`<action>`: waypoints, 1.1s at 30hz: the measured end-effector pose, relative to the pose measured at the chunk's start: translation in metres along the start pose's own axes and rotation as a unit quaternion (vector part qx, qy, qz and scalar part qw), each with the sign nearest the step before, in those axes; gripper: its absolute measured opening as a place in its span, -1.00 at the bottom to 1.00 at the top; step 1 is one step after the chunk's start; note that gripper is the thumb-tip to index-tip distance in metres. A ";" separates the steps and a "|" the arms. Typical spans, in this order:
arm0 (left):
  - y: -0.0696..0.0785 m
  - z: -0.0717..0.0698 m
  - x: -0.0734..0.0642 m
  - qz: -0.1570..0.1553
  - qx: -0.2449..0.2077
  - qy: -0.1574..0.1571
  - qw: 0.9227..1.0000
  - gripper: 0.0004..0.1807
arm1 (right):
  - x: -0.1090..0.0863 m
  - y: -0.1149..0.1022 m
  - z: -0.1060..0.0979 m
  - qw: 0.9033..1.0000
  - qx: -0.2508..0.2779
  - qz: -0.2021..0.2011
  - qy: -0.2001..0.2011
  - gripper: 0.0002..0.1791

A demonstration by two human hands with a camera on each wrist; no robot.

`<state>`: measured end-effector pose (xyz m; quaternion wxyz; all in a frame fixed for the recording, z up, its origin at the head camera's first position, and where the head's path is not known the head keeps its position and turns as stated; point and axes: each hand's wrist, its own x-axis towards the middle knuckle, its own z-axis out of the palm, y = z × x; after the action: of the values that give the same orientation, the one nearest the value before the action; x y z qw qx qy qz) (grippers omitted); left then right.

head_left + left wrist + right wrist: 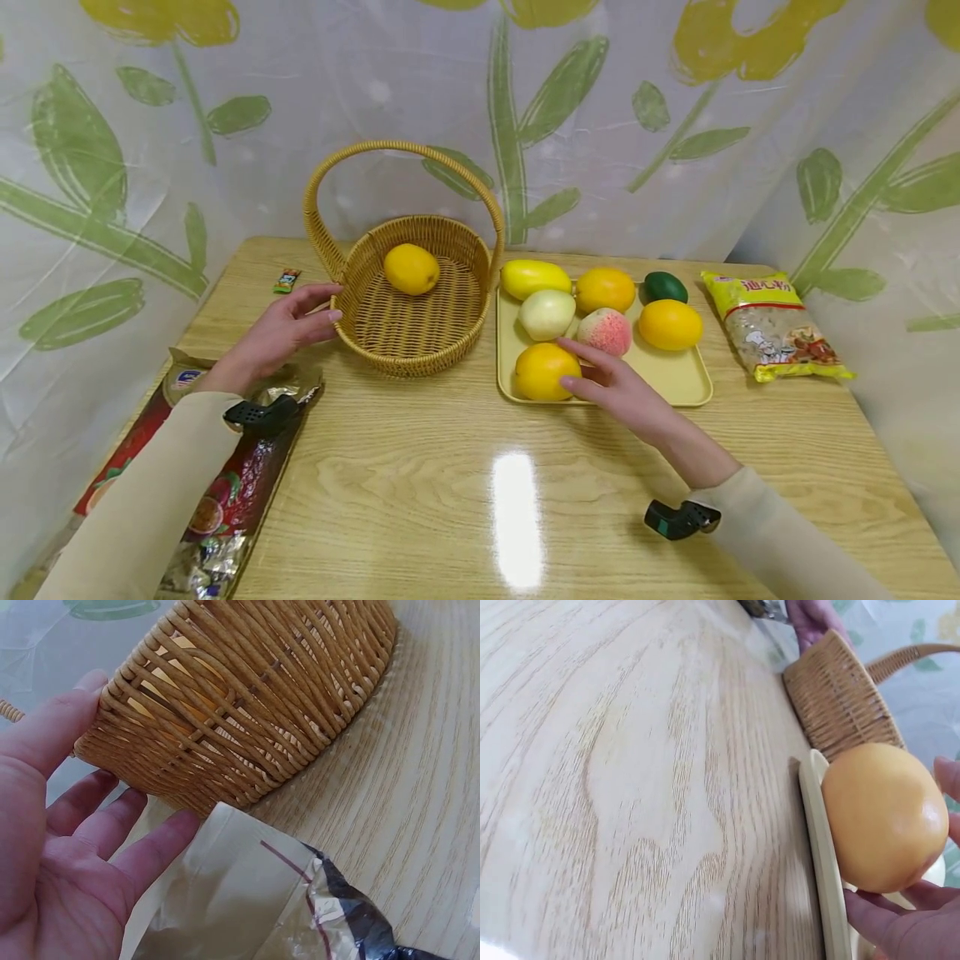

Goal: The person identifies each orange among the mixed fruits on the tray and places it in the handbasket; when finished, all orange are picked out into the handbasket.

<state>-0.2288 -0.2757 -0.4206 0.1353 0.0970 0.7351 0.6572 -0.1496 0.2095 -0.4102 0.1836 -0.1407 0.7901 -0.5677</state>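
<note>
My left hand [288,321] touches the left side of the wicker basket [417,362], its thumb at the rim and its fingers loosely spread along the outside in the left wrist view. One yellow-orange mango [411,269] lies in this basket. My right hand [622,395] holds a second mango [547,372] at the front left corner of the cream tray [645,392], thumb at its near right side and fingers around the far side. Behind that mango, in the tray, lie a pale green round fruit [547,315] and a pink peach [604,332].
The tray also bears a long yellow fruit [536,279], two more mangoes [604,290] and a dark green fruit [664,287]. A yellow food bag [776,325] lies right of it. At left are a big red-gold package [232,492] and a small candy packet [287,281].
</note>
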 end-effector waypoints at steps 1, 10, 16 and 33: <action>0.000 0.000 0.000 -0.001 0.001 0.000 1.000 -0.40 | 0.002 0.000 0.001 1.000 0.001 -0.006 -0.002 -0.33; 0.001 0.000 -0.001 0.000 0.023 0.001 1.000 -0.38 | 0.010 -0.001 0.005 0.999 -0.022 -0.038 -0.009 -0.36; -0.001 -0.001 -0.001 0.000 0.023 0.001 1.000 -0.38 | 0.013 -0.002 0.009 0.997 -0.045 -0.054 -0.009 -0.41; 0.001 0.000 -0.001 0.000 0.034 0.000 0.999 -0.39 | 0.006 0.004 0.002 0.997 -0.060 -0.039 0.026 -0.48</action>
<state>-0.2278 -0.2760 -0.4192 0.1319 0.1018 0.7572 0.6316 -0.1545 0.2062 -0.4150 0.1324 -0.1672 0.8210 -0.5296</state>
